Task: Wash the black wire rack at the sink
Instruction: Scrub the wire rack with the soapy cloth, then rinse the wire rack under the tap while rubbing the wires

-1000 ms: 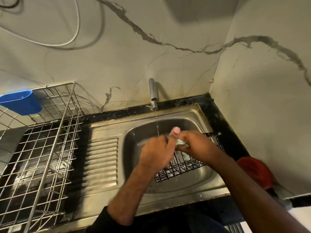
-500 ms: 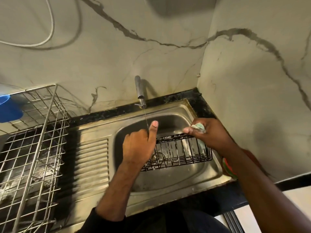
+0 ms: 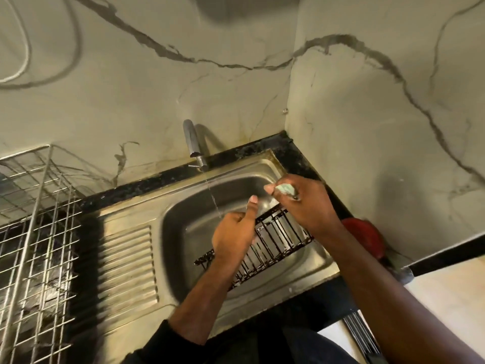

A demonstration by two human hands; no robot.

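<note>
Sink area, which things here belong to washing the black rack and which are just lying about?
In use:
black wire rack, gripped by the left hand
pale green scrubber in the right hand
tap, running
sink

Lying about:
steel drying basket
red object by the wall

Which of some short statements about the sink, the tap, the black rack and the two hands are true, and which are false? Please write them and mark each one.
1. Water runs from the tap. True.
2. The black wire rack lies on the draining board. False: it is in the sink basin.
3. The right hand holds a pale green sponge. True.
4. The left hand holds a brush. False: it grips the rack, thumb up.
5. A silver wire basket stands left of the sink. True.
</note>
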